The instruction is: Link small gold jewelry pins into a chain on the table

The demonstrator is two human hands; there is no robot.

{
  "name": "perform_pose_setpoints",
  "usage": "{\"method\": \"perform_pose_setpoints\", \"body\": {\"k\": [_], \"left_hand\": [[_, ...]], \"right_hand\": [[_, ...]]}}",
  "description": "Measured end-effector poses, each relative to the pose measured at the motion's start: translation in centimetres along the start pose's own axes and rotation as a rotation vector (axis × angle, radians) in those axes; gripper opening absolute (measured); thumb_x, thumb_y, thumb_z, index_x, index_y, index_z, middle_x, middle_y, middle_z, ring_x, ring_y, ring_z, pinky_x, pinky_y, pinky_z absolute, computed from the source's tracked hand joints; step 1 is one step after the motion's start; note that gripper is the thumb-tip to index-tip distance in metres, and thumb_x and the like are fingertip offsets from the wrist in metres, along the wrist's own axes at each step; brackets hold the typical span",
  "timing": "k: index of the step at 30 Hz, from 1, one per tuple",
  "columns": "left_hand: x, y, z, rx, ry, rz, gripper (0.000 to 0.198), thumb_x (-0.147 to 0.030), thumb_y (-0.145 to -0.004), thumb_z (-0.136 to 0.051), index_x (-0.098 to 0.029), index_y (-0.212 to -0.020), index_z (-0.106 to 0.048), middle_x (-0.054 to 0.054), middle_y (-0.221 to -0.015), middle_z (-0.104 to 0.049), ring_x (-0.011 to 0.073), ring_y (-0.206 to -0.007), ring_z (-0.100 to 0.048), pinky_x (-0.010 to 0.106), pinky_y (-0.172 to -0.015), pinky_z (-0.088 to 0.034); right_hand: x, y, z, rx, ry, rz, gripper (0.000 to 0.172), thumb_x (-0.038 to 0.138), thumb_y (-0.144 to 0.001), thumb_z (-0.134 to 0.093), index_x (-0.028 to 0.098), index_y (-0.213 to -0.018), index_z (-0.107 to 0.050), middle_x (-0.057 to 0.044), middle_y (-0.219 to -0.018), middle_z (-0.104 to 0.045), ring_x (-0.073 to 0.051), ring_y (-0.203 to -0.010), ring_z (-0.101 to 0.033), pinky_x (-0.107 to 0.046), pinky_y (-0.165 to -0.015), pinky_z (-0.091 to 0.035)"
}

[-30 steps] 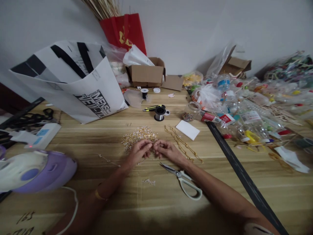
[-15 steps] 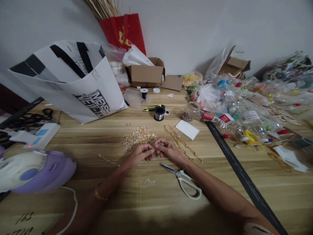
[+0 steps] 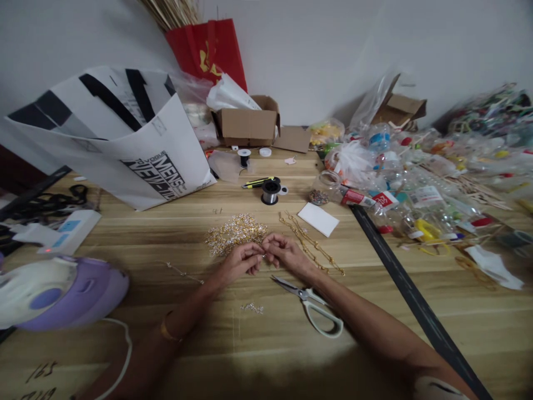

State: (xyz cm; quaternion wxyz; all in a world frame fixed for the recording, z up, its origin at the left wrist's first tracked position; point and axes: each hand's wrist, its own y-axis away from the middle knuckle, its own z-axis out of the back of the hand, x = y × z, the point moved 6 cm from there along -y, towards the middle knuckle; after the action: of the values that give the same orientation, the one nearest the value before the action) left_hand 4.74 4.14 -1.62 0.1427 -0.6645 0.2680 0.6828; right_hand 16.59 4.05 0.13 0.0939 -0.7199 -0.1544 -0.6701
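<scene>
My left hand (image 3: 244, 259) and my right hand (image 3: 283, 253) meet fingertip to fingertip over the wooden table, both in a pinch. Something tiny and shiny sits between them, too small to name. Just behind lies a heap of gold and silver beaded chain (image 3: 233, 232). A gold chain (image 3: 306, 247) stretches past my right hand. Below my right wrist lie scissors (image 3: 314, 306) with pale handles, blades partly apart. A small cluster of clear beads (image 3: 252, 308) rests nearer me. Left of my left wrist, a thin beaded strand (image 3: 183, 272) lies on the wood.
A spool of silver wire (image 3: 270, 191), a yellow-black cutter (image 3: 256, 182) and a white card (image 3: 318, 219) lie beyond. A purple-white appliance (image 3: 75, 291) and a large white bag (image 3: 125, 150) stand left. Plastic bottles (image 3: 420, 194) crowd the right. A cardboard box (image 3: 249, 125) sits behind.
Both hands stay together in nearly the same place, with slight finger movement. The view has shifted a little; the objects on the table lie as before.
</scene>
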Motion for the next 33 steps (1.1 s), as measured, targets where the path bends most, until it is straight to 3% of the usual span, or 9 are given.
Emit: {"method": "perform_pose_setpoints", "body": {"k": [9,21,33], "left_hand": [[0.24,0.05,0.33,-0.045,-0.037,0.005,0.028,-0.036,-0.067,-0.068,-0.012,-0.074,-0.057,-0.003,-0.055,-0.056,0.0074,-0.048,-0.051,0.020,-0.048,-0.042],[-0.59,0.53,-0.09,-0.015,-0.118,-0.018,0.020,-0.027,-0.070,-0.065,-0.010,-0.080,-0.063,-0.001,-0.060,-0.057,0.0090,-0.052,-0.054,0.021,-0.053,-0.045],[-0.64,0.33,-0.22,-0.031,-0.134,-0.045,0.026,-0.036,-0.074,-0.061,-0.010,-0.080,-0.061,-0.002,-0.058,-0.054,0.0068,-0.047,-0.049,0.019,-0.046,-0.042]], "right_hand": [[-0.14,-0.08,0.01,-0.007,-0.002,-0.008,0.027,0.042,-0.079,-0.058,0.016,-0.080,-0.055,0.006,-0.052,-0.053,-0.005,-0.038,-0.044,-0.016,-0.037,-0.036],[-0.24,-0.09,0.15,-0.025,0.014,-0.012,0.025,0.040,-0.080,-0.058,0.016,-0.080,-0.055,0.006,-0.050,-0.051,-0.004,-0.038,-0.043,-0.014,-0.036,-0.034],[-0.35,-0.01,-0.15,0.017,0.027,-0.006,0.026,0.042,-0.081,-0.056,0.016,-0.081,-0.054,0.007,-0.049,-0.051,-0.004,-0.035,-0.042,-0.014,-0.035,-0.032]]}}
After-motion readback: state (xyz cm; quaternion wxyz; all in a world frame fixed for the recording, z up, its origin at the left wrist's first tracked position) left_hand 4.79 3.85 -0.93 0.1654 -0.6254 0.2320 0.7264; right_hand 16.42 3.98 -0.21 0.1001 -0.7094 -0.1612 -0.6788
